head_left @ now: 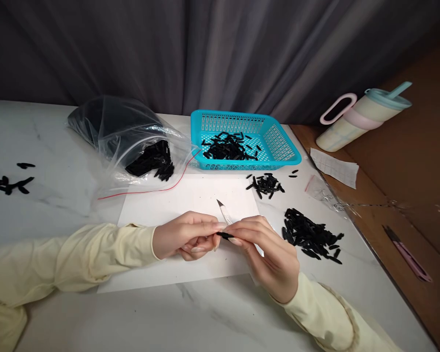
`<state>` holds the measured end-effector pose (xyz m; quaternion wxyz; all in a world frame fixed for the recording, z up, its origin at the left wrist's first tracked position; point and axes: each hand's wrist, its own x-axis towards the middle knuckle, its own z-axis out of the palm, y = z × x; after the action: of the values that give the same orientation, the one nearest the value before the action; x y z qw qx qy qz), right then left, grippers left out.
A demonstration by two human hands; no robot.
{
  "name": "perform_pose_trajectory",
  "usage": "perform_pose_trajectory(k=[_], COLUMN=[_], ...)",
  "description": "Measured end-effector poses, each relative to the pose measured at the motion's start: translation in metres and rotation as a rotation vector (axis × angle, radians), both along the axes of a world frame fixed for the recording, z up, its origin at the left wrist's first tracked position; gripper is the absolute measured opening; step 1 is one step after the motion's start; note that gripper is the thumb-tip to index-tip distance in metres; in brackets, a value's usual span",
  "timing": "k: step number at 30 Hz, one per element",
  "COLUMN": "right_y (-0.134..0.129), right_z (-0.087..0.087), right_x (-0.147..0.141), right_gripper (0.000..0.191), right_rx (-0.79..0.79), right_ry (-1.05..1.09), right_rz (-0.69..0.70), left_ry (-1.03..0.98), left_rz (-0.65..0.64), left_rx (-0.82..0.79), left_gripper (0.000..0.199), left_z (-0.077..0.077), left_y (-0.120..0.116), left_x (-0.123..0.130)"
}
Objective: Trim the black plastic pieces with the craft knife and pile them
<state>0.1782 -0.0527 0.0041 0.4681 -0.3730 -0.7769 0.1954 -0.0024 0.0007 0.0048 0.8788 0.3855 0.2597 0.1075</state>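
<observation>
A small black elongated piece (225,235), slim and pointed, is pinched between my two hands above a white sheet of paper (143,266). My left hand (190,235) grips its left end between thumb and curled fingers. From the other side, my right hand (267,252) closes its fingertips and thumb on the right end. Just beyond the fingertips, a pointed blade with a clear handle (224,211) sticks out; the rest of it is hidden behind my right hand. I cannot tell whether that hand holds it or it lies on the paper.
A blue basket (293,159) with many black pieces stands at the back, beside a zip bag (110,132) of more. Black piles (310,232) lie right, loose ones (9,185) far left. On the brown surface are a tumbler (359,122), a paper slip (335,167) and pink-handled snips (407,254).
</observation>
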Motion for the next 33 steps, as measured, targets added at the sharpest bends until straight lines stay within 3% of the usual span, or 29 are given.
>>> perform_pose_trajectory(k=[33], right_y=[-0.0017], right_z=[-0.0017], right_x=[0.0017], right_gripper=[0.034], right_rx=[0.208], right_ry=[-0.038], right_rz=[0.001], left_ry=[0.035], left_rz=[-0.007], left_rx=[0.091], left_gripper=[0.035], left_z=[-0.0016], left_y=[-0.0017], left_x=[-0.0013])
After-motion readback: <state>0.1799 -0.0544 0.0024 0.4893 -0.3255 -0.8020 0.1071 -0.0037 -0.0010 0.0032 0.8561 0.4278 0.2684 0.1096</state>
